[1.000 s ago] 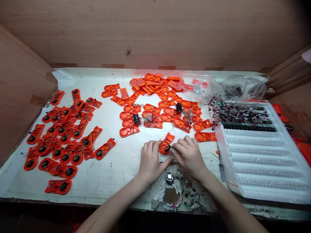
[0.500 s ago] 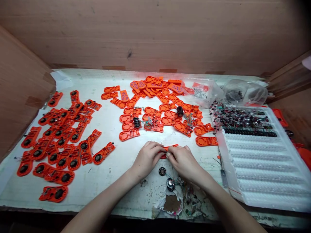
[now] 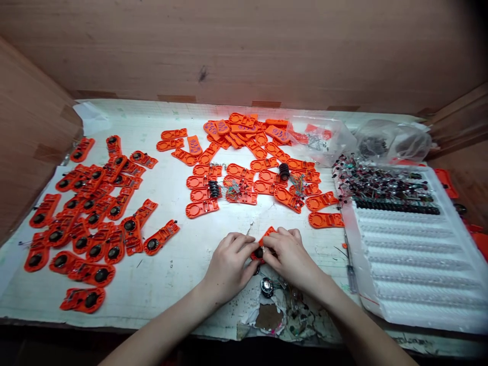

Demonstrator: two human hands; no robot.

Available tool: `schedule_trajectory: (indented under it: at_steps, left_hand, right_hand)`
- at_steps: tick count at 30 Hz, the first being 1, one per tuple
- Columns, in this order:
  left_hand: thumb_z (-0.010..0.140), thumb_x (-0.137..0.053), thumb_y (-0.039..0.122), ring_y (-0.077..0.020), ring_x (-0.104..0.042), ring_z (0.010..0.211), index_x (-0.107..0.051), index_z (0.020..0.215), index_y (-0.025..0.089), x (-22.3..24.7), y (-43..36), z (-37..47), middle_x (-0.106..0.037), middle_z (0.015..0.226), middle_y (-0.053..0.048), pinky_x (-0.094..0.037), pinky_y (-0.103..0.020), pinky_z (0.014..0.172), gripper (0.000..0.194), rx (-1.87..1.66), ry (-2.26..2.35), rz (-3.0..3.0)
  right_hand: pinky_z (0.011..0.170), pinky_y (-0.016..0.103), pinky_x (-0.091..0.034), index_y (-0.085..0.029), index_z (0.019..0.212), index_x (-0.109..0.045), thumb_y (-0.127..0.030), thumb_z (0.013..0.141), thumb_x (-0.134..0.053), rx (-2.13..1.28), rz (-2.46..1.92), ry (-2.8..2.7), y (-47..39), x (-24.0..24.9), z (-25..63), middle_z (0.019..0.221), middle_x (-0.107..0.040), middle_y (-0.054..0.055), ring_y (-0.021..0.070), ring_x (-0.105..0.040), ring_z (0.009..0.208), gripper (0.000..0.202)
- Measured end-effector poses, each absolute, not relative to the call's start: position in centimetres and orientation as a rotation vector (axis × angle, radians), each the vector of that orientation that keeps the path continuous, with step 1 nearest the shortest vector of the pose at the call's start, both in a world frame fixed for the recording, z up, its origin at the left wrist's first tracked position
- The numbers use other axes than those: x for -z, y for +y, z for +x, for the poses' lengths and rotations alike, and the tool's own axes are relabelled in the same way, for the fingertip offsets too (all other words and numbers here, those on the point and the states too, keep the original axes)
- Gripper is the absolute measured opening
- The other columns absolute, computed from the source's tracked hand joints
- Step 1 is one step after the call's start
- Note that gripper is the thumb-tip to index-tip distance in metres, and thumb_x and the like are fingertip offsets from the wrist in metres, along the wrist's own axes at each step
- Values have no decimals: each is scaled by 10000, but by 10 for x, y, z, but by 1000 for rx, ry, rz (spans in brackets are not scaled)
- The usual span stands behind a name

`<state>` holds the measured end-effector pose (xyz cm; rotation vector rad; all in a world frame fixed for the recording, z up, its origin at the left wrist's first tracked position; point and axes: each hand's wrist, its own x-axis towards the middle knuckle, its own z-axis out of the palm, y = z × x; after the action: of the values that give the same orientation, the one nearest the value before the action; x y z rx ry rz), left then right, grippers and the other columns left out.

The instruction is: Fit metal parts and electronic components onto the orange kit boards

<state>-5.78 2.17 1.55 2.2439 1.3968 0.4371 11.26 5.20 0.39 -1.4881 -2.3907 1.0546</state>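
Between my two hands, near the front of the table, an orange plastic casing half (image 3: 269,232) lies tilted, with a dark round speaker in its wide end. My left hand (image 3: 233,262) grips the casing's left edge with thumb and fingers. From the other side my right hand (image 3: 290,254) closes over it, fingertips pressed at the speaker end; they hide most of the inside. Just below my hands sits a loose silver-and-black speaker (image 3: 267,287) with thin wires. Another speaker is mostly covered by my left thumb.
Many orange casings with speakers (image 3: 95,252) spread over the left. Open casings (image 3: 202,207) and stacked speakers (image 3: 214,189) lie mid-table. At right stand a white foam tray (image 3: 412,274) with wired parts, plastic bags (image 3: 320,140) and a screwdriver (image 3: 351,277). Wooden walls surround the table.
The casing has turned from lying crosswise to a slant and come slightly nearer, with both hands still on it. My left hand has shifted down, covering the loose speaker. The view has shifted slightly.
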Motion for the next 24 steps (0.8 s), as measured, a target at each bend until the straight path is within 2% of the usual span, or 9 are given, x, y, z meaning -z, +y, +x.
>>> schedule_trajectory:
  at_steps: [4,8,16,22,24]
  left_hand:
    - [814,-616,218,-246,-513,954,-617,1078,187,-14,19,-53,-637,1048,-70,-494,-406,786,265,-364,1483,2337]
    - [852,-524,122,-233,-516,972,-561,1197,179,-12,26,-51,-605,1180,-91,-503,-408,807,352,-319,1464,2451]
    - [832,-597,188,-234,-503,962,-622,1074,179,-6,34,-54,-625,1150,-66,-501,-398,817,243,-401,1404,2401]
    - [829,-615,195,-211,-516,926,-661,891,189,-11,52,-57,-635,961,-49,-488,-361,809,77,-360,1333,2224]
    - [846,-591,188,-204,-521,910,-655,907,182,-12,56,-58,-624,944,-53,-487,-350,801,89,-360,1306,2198]
  right_hand:
    - [736,341,-220,-188,772,-604,-184,854,-497,-916,-1458,-2459,46,-1,119,806,-609,29,199,-448,857,134]
    - [728,347,-226,-195,796,-601,-209,875,-483,-806,-1428,-2498,41,5,126,863,-591,49,217,-436,879,143]
    - [727,350,-227,-191,846,-588,-211,912,-441,-832,-1508,-2410,42,5,116,868,-610,47,210,-465,870,162]
    - [729,338,-230,-190,827,-563,-234,915,-465,-955,-1491,-2342,45,0,121,881,-593,30,200,-457,869,140]
    - [730,333,-233,-194,817,-562,-206,901,-475,-1002,-1470,-2319,44,3,123,879,-580,27,201,-448,878,121]
